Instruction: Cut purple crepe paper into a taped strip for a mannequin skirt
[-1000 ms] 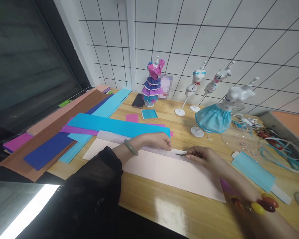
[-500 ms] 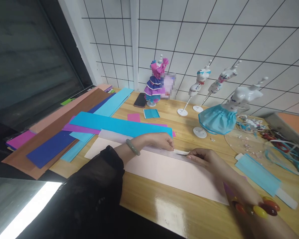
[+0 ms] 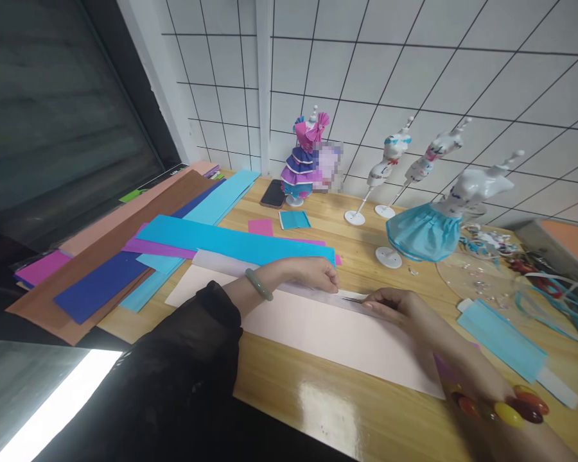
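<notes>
A long pale pink crepe paper sheet [image 3: 327, 330] lies across the table in front of me, with a pale lavender strip [image 3: 216, 263] along its far edge. My left hand [image 3: 318, 274], with a green bangle at the wrist, is closed with fingers curled at that strip, pinching its edge. To its right, my right hand [image 3: 390, 305] is closed on a thin, dark, pointed tool [image 3: 351, 299]. The tool's tip points left at the strip's edge, close to my left fingers. Most of the tool is hidden in my hand, so its kind is unclear.
Blue, navy, brown and pink paper strips [image 3: 173, 234] overlap at the left. Behind stand white mannequins [image 3: 481, 186], one in a blue skirt [image 3: 424, 234], and a small dressed figure [image 3: 298, 160] beside a phone [image 3: 272, 194]. A blue paper roll [image 3: 503, 340] lies at the right.
Both hands stay nearly in place over the paper. The dark tool's tip has shifted slightly along the strip edge. The whole view has moved a little.
</notes>
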Motion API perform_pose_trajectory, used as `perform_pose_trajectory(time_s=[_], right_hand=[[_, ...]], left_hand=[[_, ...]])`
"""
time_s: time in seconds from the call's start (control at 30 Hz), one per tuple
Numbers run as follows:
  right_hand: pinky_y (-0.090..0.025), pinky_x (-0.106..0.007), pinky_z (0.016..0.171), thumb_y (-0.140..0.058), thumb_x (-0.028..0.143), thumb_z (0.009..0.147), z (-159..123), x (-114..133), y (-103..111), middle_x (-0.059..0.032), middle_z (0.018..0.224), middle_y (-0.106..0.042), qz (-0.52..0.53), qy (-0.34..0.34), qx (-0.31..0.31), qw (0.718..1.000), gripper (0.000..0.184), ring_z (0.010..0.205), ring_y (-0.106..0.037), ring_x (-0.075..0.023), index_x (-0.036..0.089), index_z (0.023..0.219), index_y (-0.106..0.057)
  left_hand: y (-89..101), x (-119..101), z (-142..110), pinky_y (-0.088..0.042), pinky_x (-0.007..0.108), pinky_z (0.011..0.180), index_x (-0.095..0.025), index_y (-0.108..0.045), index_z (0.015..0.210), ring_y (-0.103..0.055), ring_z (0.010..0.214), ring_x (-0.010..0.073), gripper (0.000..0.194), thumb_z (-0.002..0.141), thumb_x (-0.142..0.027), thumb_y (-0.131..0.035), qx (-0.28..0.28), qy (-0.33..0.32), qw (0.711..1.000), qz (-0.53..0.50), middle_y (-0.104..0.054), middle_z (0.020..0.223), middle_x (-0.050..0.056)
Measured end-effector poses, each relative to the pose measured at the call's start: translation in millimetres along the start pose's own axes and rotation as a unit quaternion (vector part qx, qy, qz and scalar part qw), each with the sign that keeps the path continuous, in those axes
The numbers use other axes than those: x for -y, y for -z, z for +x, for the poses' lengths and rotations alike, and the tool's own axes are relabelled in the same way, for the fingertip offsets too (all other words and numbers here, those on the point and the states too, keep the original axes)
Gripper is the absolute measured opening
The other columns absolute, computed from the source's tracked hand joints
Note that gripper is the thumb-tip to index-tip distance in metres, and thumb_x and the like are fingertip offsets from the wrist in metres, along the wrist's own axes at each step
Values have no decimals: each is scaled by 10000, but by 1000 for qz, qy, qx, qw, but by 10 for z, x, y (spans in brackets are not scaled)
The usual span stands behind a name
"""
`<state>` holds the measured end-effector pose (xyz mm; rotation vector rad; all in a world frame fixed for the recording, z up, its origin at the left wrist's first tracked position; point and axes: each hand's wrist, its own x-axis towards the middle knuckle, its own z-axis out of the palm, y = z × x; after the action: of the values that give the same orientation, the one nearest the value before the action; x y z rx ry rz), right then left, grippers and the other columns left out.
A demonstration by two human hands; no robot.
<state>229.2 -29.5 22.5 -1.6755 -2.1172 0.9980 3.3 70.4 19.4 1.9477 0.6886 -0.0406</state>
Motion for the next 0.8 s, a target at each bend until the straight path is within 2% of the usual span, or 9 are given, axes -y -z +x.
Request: perform_pose_trajectory(time_s=[0.23, 0.57, 0.8], right_hand=[[-431, -267, 615, -468, 550, 827, 53, -14, -39, -52, 805, -681, -16, 27, -10, 999, 433, 704, -580, -183, 175, 873, -679], [-434, -275, 627, -443, 567, 828, 145, 24, -92, -55, 830, -685, -18, 13, 10, 1000, 446, 730, -581, -193, 188, 843, -678], [-426, -271, 585, -458, 588, 809, 155, -27, -125, -50, 769, -681, -22, 18, -13, 1000, 465, 670, -570, -183, 185, 848, -688]], left_hand=[[-22, 57, 47, -371, 210, 581, -180, -650, 859, -516, 669, 94, 235, 725, -359, -579, -8, -12, 1000, -3, -618, 786, -15], [-5, 11, 4, -365, 210, 579, -197, -661, 852, -534, 701, 100, 200, 732, -335, -579, -17, -21, 999, 20, -623, 796, -26], [16, 0, -1, -382, 205, 598, -183, -657, 862, -550, 732, 103, 222, 725, -339, -578, -12, -24, 999, 24, -633, 814, -17]])
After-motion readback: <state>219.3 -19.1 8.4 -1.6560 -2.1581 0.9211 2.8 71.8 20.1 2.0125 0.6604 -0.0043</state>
